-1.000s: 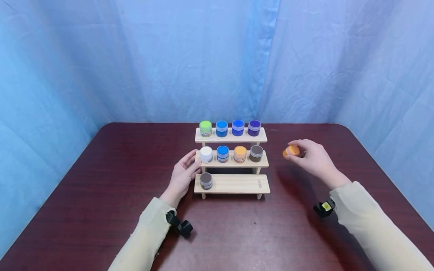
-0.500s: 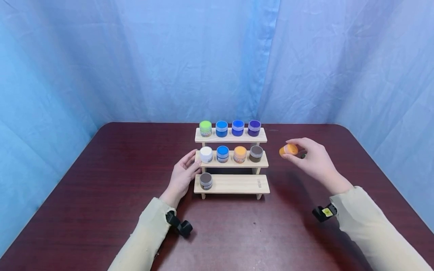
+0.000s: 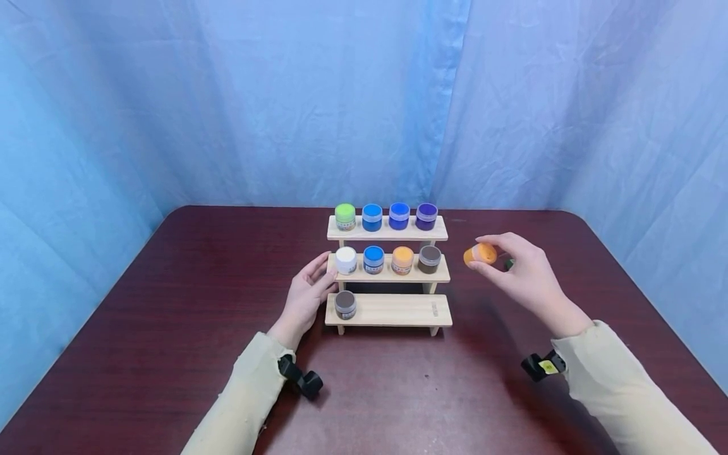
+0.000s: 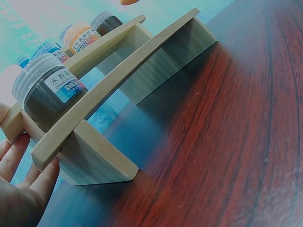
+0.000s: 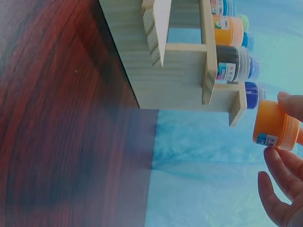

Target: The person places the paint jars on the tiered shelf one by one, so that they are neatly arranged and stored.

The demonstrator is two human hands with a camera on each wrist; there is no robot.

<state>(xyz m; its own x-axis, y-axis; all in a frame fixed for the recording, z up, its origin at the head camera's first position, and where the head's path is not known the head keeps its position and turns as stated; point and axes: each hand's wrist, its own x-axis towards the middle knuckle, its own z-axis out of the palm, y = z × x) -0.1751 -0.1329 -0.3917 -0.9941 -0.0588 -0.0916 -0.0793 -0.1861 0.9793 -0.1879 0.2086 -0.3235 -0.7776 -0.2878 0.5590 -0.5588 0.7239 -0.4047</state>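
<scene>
In the head view my right hand [image 3: 526, 275] pinches an orange paint jar [image 3: 480, 254] between thumb and fingers, tilted and in the air right of a three-tier wooden rack [image 3: 392, 310]. The right wrist view shows the same orange jar [image 5: 270, 125] with its clear lid towards the hand. My left hand [image 3: 307, 296] holds the rack's left end at the middle shelf, beside a white jar [image 3: 345, 260]. In the left wrist view its fingers [image 4: 46, 182] touch the wood near a dark brown jar [image 4: 49, 92] on the lowest shelf.
The top shelf bears green [image 3: 344, 217], blue [image 3: 372, 217] and purple [image 3: 426, 216] jars. Blue [image 3: 373, 260], orange [image 3: 402, 260] and dark brown [image 3: 429, 259] jars share the middle shelf with the white one. A small dark green patch [image 3: 509, 264] shows beside the right palm, its kind unclear.
My right hand has moved slightly left with the orange jar, which now tilts differently. My left hand and the rack stay in place.
</scene>
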